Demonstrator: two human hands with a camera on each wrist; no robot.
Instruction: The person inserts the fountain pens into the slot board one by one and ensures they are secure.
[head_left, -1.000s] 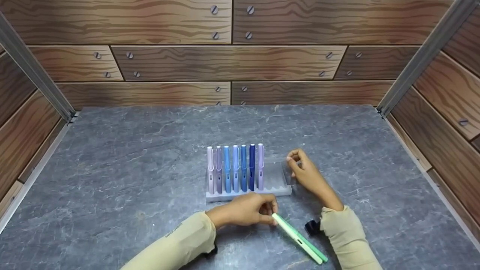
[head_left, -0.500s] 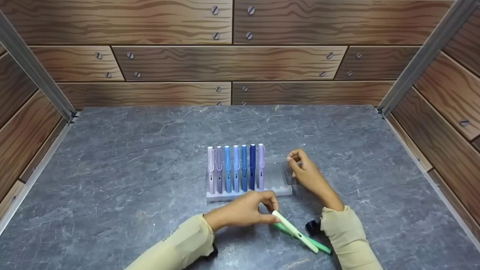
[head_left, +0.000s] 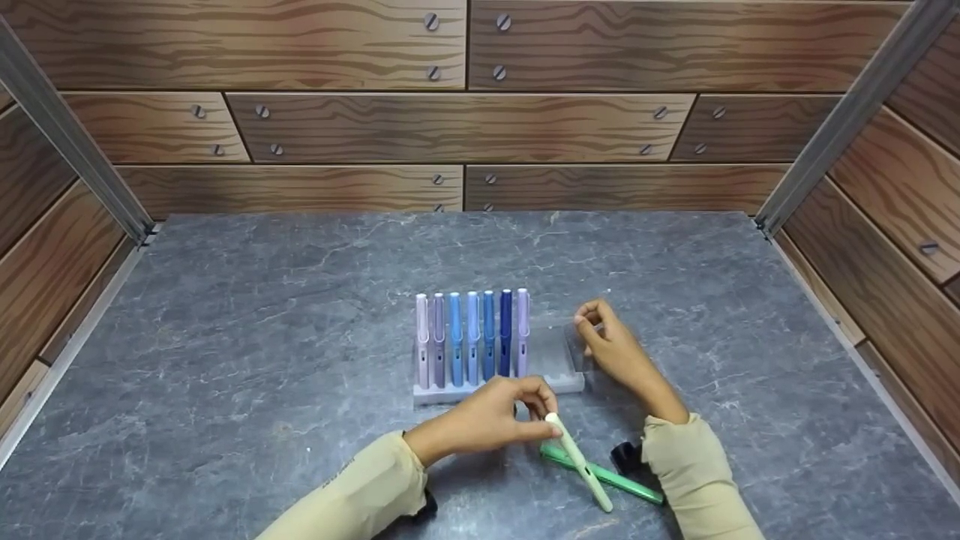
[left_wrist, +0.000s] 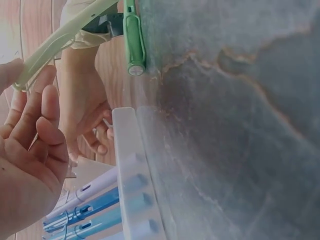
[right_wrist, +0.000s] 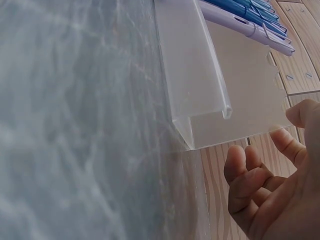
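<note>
My left hand pinches a pale green pen by its capped end, thumb against fingers; the pen slants down toward the front right. A brighter green pen lies on the table, crossing beneath it in the head view. In the left wrist view, thumb and fingertips meet at the pale pen's clip end. My right hand pinches the right edge of a clear pen stand between thumb and index finger, other fingers loosely curled. Several purple and blue pens stand in its left part, the rightmost being lilac.
The grey marbled table is bounded by wood-patterned walls behind and at both sides. Black wrist-worn devices show at the right cuff and the left cuff.
My left hand has lifted the pale green pen slightly off the brighter one and swung its lower end leftward, so the two now cross. The brighter pen has turned flatter. My right hand stays put.
</note>
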